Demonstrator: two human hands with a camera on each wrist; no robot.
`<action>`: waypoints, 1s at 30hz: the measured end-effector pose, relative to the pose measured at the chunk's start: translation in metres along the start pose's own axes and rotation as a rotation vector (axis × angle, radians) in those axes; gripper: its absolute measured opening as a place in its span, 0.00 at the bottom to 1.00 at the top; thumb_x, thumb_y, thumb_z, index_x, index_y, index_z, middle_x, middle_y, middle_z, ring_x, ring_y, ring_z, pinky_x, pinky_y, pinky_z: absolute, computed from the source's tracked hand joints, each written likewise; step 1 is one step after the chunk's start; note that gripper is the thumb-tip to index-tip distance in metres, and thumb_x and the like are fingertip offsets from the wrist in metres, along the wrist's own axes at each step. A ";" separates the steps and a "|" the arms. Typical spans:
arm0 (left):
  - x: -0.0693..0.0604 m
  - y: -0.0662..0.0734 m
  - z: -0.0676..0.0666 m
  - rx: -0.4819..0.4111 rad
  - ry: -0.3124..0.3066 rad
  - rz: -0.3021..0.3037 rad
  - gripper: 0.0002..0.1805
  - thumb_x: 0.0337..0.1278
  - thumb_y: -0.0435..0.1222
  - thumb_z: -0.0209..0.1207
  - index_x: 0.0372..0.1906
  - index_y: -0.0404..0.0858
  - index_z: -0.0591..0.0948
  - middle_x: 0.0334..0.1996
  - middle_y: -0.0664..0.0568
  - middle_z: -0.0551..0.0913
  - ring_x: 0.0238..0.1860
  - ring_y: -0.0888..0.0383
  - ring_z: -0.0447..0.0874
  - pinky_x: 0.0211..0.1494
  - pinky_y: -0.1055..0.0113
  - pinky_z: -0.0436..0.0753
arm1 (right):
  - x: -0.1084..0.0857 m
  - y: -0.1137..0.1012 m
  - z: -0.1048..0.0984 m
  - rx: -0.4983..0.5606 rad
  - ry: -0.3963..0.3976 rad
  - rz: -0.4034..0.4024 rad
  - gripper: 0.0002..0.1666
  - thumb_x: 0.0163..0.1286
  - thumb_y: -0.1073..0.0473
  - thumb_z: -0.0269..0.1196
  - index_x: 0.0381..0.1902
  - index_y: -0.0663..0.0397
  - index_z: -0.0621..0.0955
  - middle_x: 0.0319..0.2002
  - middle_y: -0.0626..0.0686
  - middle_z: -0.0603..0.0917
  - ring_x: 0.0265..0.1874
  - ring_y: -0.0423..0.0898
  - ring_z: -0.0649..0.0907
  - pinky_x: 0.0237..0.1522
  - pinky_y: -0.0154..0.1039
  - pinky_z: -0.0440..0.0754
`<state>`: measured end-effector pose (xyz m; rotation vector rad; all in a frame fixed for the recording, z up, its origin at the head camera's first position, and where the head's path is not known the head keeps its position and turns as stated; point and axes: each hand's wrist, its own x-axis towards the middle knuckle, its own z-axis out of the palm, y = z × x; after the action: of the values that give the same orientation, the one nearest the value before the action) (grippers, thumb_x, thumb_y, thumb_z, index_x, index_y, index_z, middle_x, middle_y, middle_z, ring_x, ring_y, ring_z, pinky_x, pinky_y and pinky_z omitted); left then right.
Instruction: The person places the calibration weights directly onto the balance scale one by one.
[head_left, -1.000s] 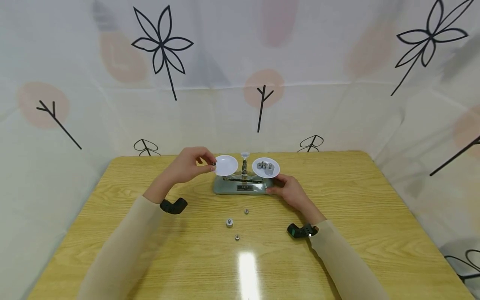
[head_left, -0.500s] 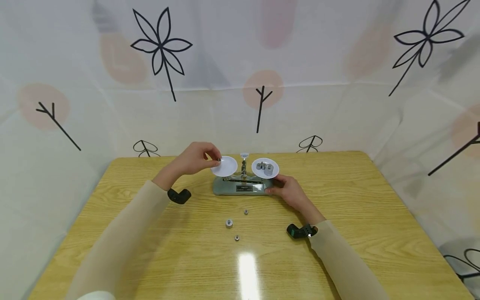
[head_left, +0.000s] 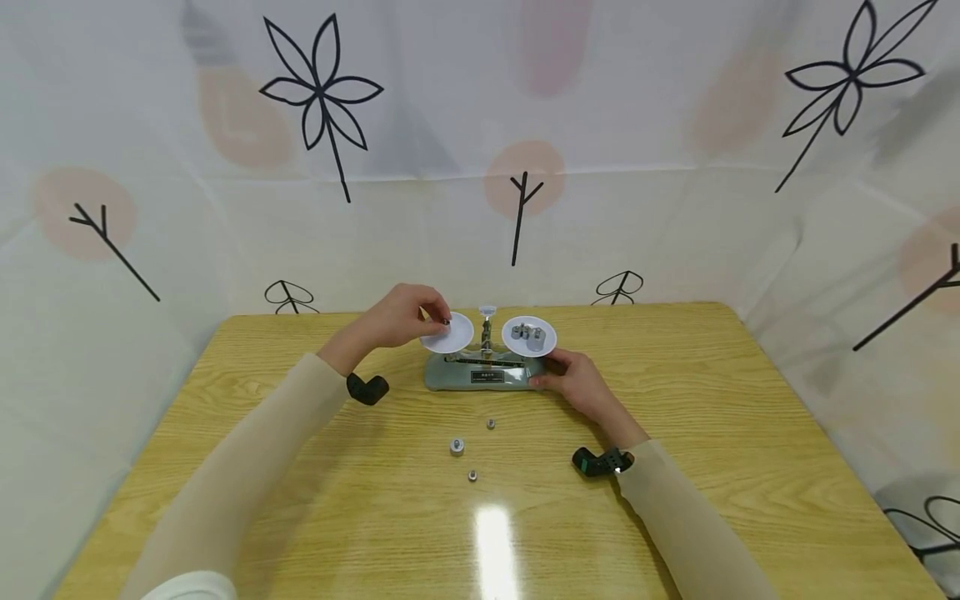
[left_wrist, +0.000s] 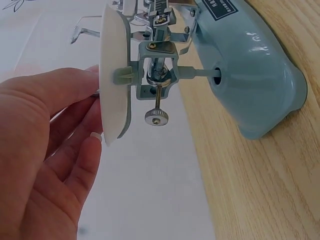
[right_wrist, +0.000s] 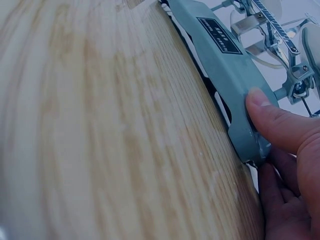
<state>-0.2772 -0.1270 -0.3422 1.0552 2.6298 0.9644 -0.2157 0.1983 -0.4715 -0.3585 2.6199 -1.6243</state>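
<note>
A balance scale with a green-grey base (head_left: 450,377) stands near the back of the table. Over its left white pan (head_left: 459,340), my left hand (head_left: 405,317) pinches a small metal weight (head_left: 447,322). In the left wrist view the pan's edge (left_wrist: 114,85) hides most of that weight and the fingertips. My right hand (head_left: 581,383) grips the right end of the base; in the right wrist view the thumb (right_wrist: 270,115) lies on top of it and the other fingers are around the end. Several metal weights (head_left: 536,338) stand in the right pan (head_left: 551,346).
Three loose weights lie on the wooden table (head_left: 675,400) in front of the scale: a larger one (head_left: 457,447) and two small ones (head_left: 491,424), (head_left: 472,476). A patterned cloth (head_left: 420,225) hangs behind the table.
My left hand has moved right, from the left pan's outer edge to over the pan, carrying the small weight. The right hand has stayed on the base.
</note>
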 end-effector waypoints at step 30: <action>-0.004 0.000 0.002 0.011 0.056 0.020 0.06 0.59 0.34 0.69 0.40 0.39 0.85 0.39 0.53 0.84 0.41 0.56 0.81 0.43 0.59 0.81 | 0.000 0.001 -0.001 -0.007 0.001 0.003 0.35 0.58 0.60 0.75 0.63 0.63 0.78 0.63 0.61 0.77 0.66 0.57 0.72 0.67 0.55 0.68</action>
<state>-0.2737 -0.1291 -0.3442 1.0740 2.6778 0.9991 -0.2156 0.1993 -0.4721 -0.3547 2.6259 -1.6153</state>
